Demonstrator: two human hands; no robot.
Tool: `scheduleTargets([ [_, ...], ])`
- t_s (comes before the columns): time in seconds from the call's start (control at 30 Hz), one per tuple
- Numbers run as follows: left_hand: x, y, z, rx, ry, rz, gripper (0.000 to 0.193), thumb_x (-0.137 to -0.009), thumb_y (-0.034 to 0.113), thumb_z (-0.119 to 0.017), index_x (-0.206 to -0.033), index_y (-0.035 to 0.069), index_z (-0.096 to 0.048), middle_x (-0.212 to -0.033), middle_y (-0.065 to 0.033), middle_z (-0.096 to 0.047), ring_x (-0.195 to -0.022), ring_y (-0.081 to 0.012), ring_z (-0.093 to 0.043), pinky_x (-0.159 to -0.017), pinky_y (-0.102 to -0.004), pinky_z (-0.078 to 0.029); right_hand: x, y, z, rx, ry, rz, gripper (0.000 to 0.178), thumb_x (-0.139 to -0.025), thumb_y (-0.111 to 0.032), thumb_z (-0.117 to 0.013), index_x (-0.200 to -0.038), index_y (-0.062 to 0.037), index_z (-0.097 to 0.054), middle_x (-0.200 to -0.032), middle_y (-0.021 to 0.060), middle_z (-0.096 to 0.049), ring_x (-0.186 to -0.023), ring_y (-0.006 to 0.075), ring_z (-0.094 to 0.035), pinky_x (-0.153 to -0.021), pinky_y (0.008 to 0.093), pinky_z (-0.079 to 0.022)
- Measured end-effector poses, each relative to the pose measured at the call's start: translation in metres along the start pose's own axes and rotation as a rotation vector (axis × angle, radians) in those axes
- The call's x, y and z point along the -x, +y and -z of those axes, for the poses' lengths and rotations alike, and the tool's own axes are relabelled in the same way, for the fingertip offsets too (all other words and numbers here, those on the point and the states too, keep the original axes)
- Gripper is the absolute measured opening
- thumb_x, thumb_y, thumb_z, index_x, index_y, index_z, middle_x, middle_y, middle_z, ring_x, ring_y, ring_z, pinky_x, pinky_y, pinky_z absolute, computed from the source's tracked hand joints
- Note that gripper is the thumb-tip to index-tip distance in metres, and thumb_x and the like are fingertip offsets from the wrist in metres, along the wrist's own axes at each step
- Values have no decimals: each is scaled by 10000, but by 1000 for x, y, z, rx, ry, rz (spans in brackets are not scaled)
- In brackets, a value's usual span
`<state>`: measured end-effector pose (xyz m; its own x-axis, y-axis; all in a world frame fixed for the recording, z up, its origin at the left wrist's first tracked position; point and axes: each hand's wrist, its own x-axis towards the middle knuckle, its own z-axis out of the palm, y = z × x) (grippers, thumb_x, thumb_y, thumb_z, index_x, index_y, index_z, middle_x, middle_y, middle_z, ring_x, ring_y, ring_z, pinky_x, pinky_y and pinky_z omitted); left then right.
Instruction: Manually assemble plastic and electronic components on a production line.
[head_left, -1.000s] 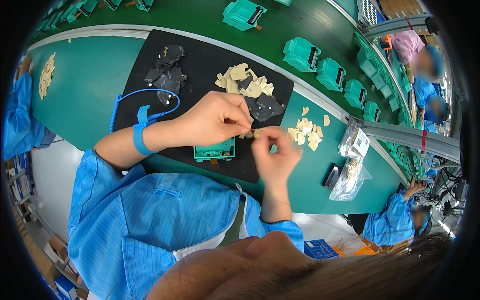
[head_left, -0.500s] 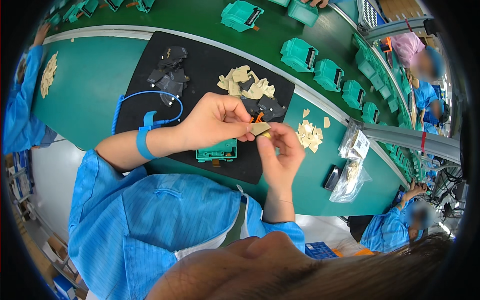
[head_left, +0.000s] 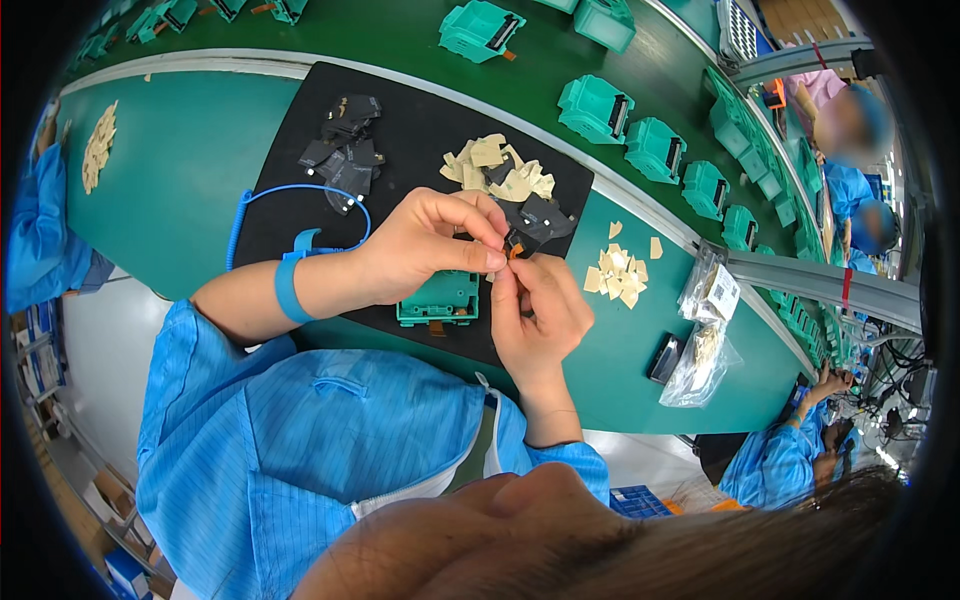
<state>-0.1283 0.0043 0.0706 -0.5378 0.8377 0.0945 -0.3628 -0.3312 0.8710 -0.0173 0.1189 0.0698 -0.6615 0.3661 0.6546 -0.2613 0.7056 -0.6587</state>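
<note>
My left hand [head_left: 435, 240], with a blue wrist strap [head_left: 288, 285], and my right hand [head_left: 543, 315] meet fingertip to fingertip above a black mat [head_left: 285, 215]. Both are closed in a pinch on a small orange flexible strip [head_left: 516, 247]; most of it is hidden by the fingers. Below my left hand sits an open green plastic housing [head_left: 440, 302], partly covered, a brown tab at its near edge. Just beyond the fingers lie flat black pieces [head_left: 545, 220] and a heap of beige paper pieces [head_left: 525, 183].
More black pieces [head_left: 345, 160] lie at the mat's far left, near a blue coiled cord [head_left: 237, 225]. Paper scraps [head_left: 618, 275], a clear bag [head_left: 700, 365] and a small black object [head_left: 663, 358] are on the right. Green housings [head_left: 596, 110] line the belt beyond a metal rail. Co-workers sit nearby.
The beige paper piece between my hands no longer shows. My right hand has moved slightly left and its fingertips have closed in against those of my left hand.
</note>
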Motion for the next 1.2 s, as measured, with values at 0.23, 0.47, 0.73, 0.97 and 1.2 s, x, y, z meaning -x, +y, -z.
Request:
scheduleTargets([
  [0.23, 1, 1, 0, -74, -47, 17, 103, -720, -38, -702, -812, 10, -699, -845, -42, -560, -803, -111, -527, -719, -236, -427, 3, 5, -4, -16, 42, 66, 127, -663, 62, -645, -762, 13, -583, -712, 98, -580, -536, 169, -555, -459, 257, -441],
  [0.47, 3, 12, 15, -265, -173, -59, 134, -718, -3, -725, -847, 11, -691, -913, -91, -529, -763, -121, -531, -679, -254, -458, 9, 56, 35, -115, -78, -329, 43, -680, 23, -566, -685, -17, -550, -638, 91, -531, -510, 198, -499, -447, 287, -402],
  [0.73, -9, 56, 17, -1710, -305, -918, 535, -635, 460, -648, -1088, 175, -638, -1163, -105, -523, -1028, -306, -523, -797, -398, -498, 1, 58, 55, 882, -146, -200, 177, -712, -127, -633, -844, -21, -582, -858, 115, -589, -797, 303, -575, -647, 421, -482],
  [0.97, -3, 51, 15, -1656, -276, -1013, 526, -610, 402, -675, -1080, 170, -631, -1174, -100, -527, -1030, -304, -529, -802, -393, -505, -20, -5, 21, -163, -652, -100, 151, -701, -26, -689, -834, -11, -621, -793, 107, -616, -760, 298, -591, -665, 355, -473],
  [1.2, 32, 31, 14, -1608, -318, -536, 500, -558, 296, -758, -943, 12, -611, -1103, -145, -563, -1015, -310, -577, -700, -335, -532, -10, 5, 15, 8, -290, -311, 102, -749, 22, -688, -731, -9, -593, -645, 26, -539, -473, 42, -432, -413, 192, -331],
])
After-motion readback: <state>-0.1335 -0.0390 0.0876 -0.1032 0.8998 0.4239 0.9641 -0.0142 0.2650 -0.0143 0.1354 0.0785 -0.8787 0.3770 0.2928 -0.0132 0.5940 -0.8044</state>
